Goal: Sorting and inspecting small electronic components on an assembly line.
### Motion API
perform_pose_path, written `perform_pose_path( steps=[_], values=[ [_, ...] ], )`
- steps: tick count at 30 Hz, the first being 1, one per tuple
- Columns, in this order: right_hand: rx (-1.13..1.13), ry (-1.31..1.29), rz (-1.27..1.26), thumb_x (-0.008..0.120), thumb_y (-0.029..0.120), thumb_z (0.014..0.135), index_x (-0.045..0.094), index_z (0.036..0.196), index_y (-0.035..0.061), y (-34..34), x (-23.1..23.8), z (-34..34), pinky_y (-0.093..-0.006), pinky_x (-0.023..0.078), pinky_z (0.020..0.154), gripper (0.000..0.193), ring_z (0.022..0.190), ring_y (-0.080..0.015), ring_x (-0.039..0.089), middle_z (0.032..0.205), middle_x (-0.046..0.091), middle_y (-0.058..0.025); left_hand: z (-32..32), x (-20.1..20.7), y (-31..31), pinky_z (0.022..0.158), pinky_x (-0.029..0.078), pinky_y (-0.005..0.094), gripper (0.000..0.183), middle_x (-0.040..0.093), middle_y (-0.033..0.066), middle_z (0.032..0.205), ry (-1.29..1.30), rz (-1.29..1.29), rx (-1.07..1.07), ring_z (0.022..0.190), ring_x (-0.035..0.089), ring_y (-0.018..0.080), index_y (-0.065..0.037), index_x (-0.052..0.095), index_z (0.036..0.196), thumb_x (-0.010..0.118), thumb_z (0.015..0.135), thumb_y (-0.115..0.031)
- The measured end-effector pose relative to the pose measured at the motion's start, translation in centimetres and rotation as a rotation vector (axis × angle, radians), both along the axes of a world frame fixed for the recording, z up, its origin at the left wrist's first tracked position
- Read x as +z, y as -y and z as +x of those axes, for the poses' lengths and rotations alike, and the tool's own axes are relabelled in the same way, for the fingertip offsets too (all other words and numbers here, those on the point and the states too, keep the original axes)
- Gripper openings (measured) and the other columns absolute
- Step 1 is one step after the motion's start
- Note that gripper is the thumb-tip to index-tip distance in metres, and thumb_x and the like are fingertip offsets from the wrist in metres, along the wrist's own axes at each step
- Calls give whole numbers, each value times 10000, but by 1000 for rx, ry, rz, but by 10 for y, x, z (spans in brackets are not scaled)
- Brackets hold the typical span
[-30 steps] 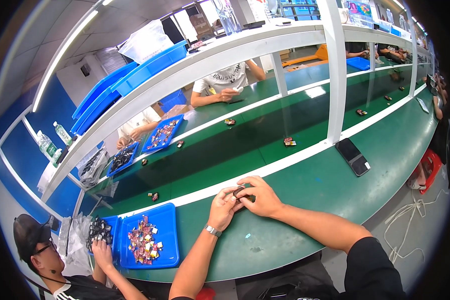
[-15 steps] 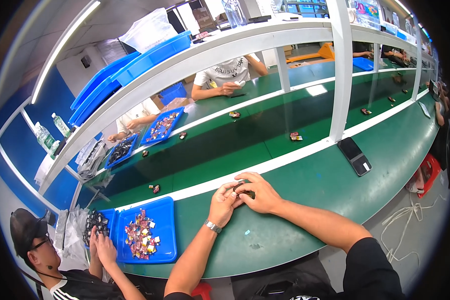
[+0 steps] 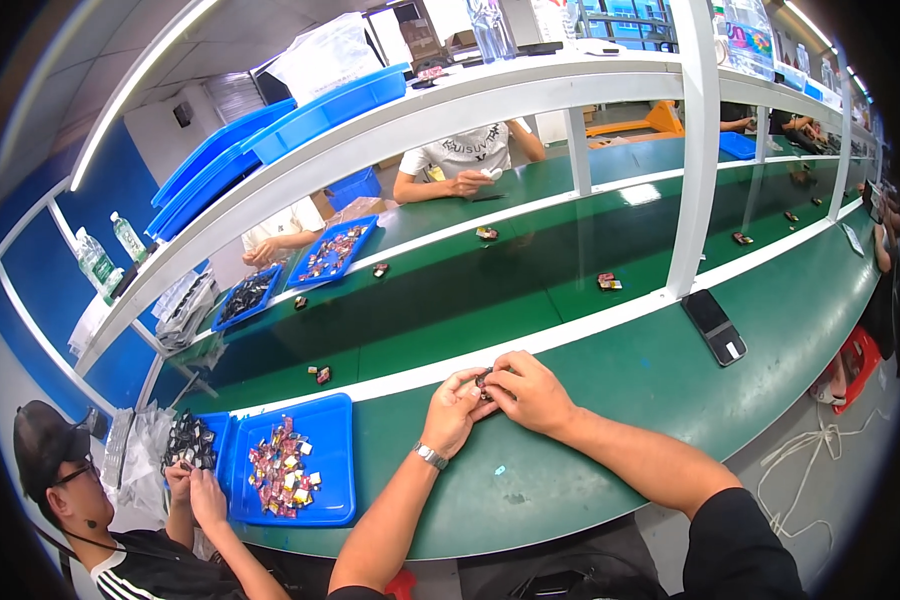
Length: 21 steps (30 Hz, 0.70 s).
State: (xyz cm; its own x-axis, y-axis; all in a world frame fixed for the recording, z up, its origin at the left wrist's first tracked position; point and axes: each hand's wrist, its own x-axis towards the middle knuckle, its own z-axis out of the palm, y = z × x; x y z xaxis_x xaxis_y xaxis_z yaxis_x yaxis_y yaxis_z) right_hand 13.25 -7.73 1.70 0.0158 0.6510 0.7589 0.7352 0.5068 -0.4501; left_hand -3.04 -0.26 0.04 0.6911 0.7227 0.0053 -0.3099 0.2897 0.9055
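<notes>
Together at bench middle: left hand and right hand, fingertips pinched from both sides on a small dark part, too small to tell its kind, held just above the green bench. Well right of the grip, a phone lying flat. Well left, a blue tray of mixed coloured pieces, beside a co-worker's hands.

Black phone, dark screen, lies flat on the green bench w/ a white label at its near end. Clear plastic bags piled left by the blue trays.
</notes>
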Motion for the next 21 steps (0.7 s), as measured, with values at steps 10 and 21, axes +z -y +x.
perform_pose_path(
  steps=[10,21],
  values=[
    [-71,124,10,713,73,761,670,871,75,-1,-8,0,-340,533,683,118,849,-227,594,912,597,-39,1,3,3,953,536,401,300,633,106,1137,-16,-12,-12,1032,639,210,-17,471,1263,530,972,-62],
    [-113,105,64,705,57,769,640,847,59,1,-4,-6,-336,539,636,102,827,-235,599,926,582,-63,0,2,4,926,547,383,293,626,92,1120,-44,28,0,1009,639,191,-21,480,1252,542,970,-72]
  ],
)
